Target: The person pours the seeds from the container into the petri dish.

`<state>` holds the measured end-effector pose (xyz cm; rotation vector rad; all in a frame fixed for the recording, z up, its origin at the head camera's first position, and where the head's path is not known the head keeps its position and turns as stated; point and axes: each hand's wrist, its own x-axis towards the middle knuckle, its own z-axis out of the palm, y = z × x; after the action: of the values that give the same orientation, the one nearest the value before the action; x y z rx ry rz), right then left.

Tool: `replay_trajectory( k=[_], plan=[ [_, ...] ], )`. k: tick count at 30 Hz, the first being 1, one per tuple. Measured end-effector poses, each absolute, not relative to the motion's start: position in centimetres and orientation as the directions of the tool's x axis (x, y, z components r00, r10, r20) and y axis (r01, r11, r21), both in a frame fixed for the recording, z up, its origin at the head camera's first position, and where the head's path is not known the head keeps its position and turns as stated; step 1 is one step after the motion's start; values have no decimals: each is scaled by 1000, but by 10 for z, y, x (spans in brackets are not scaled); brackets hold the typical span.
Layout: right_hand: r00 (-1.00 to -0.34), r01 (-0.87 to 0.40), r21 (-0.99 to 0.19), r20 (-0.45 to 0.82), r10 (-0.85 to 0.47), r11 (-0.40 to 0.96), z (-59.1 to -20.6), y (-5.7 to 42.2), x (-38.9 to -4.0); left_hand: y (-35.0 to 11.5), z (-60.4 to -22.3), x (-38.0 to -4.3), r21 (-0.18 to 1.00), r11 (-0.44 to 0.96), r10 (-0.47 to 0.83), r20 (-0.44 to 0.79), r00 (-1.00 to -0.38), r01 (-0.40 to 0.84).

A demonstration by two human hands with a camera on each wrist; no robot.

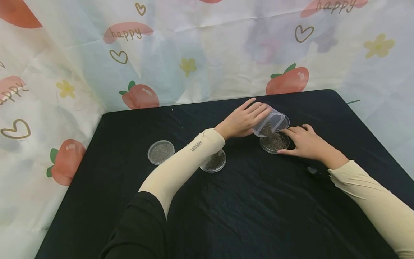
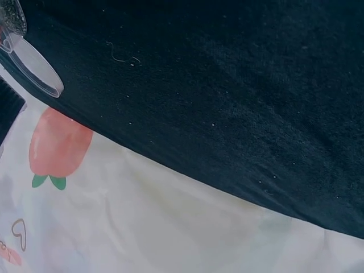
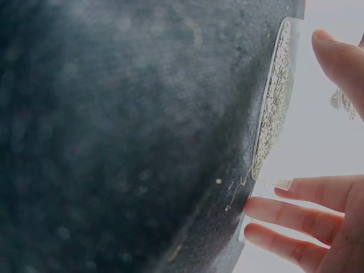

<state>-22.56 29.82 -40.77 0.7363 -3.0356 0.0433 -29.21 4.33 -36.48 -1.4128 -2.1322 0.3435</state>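
Observation:
In the head view my left hand (image 1: 244, 118) grips a clear plastic container (image 1: 261, 126), tipped to the right. Dark grains run from its mouth into a round petri dish (image 1: 275, 141) below. My left thumb is hidden. Beside that dish is my right hand (image 1: 305, 144), its thumb and forefinger spread at the rim. In the right wrist view, the right fingers (image 3: 301, 219) look fairly straight, and the forefinger touches the end of the dish (image 3: 276, 102) of grains. Whether the thumb touches it I cannot tell. The left wrist view does not show my left hand.
To the left lie a petri dish (image 1: 161, 152) of grey grains and another petri dish (image 1: 216, 162) of darker grains, partly behind my left sleeve. A clear round lid (image 1: 285, 122) is behind the filling dish. A small dark shiny object (image 1: 312, 170) lies near my right wrist.

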Motion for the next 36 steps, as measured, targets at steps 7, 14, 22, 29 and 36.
replay_trajectory(
  k=[7, 14, 22, 29, 36],
  plan=[
    [-892, -451, -18, 17, -451, 892, -408, 297, -227, 40, -365, -295, -494, 425, 901, 307, -305, 758],
    [-892, -453, -23, 24, -452, 891, -409, 298, -226, 36, -367, -298, -492, 443, 894, 308, -326, 749],
    [-892, -452, -23, 24, -451, 892, -410, 299, -227, 32, -370, -301, -459, 492, 868, 326, -375, 740],
    [-890, -455, -22, 29, -455, 890, -410, 299, -227, 32, -374, -304, -263, 648, 748, 395, -533, 715],
    [-888, -460, -30, 25, -460, 887, -409, 299, -227, 26, -380, -316, 232, 754, 525, 348, -777, 614]
  ],
)
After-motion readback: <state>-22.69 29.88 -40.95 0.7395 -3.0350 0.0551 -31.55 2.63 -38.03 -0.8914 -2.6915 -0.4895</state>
